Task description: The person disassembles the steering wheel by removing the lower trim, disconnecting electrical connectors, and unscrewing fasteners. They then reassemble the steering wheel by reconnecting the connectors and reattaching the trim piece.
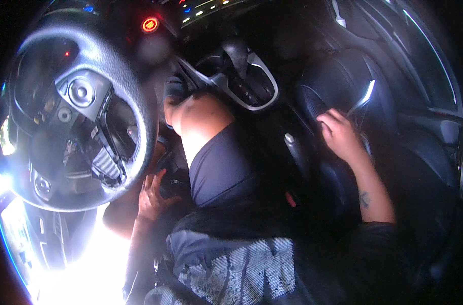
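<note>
My left hand is low beside my thigh, right of the steering wheel's lower rim. Its fingers and thumb are apart, and I see nothing held in it. Over the dark passenger seat is my right hand, with its fingers curled in. Whether anything is inside those fingers is hidden. Just past its knuckles a thin, bright, shiny strip slants up to the right. I cannot make out its kind, or whether my hand touches it.
A gear lever stands in the silver-trimmed console beyond my bent knee. Between the seats are a handbrake lever and a red buckle button. A round button glows red on the dashboard. Glare fills the lower left.
</note>
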Motion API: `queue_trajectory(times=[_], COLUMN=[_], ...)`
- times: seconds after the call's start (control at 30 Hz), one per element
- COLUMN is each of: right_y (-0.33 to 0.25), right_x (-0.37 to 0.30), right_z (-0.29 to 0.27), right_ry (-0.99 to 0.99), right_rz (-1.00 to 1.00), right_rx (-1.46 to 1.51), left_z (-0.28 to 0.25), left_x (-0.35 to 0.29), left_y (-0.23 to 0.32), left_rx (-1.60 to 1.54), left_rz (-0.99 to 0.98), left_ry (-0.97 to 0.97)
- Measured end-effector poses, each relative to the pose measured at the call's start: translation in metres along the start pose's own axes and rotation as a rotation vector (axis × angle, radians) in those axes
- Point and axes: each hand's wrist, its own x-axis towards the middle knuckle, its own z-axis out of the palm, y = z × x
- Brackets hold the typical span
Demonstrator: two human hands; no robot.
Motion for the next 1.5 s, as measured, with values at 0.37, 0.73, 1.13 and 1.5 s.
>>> queue_trajectory(times=[0.37,0.73,1.13,1.5], right_y=[0.019,0.004,0.045,0.078], right_x=[0.014,0.03,0.038,0.041], right_z=[0.035,0.042,0.104,0.125], right_ry=[0.058,0.02,-0.434,-0.431], right_rz=[0.127,-0.001,0.062,-0.094], right_rx=[0.09,0.004,-0.18,-0.266], left_z=[-0.003,-0.007,0.031,0.004], left_x=[0.018,-0.017,-0.001,0.024], left_y=[0.026,-0.034,-0.022,-0.004], left_rx=[-0.12,-0.471,-0.446,-0.348], left_rz=[0.013,-0.414,-0.152,0.084], left_ry=[-0.044,-0.377,-0.114,0.18])
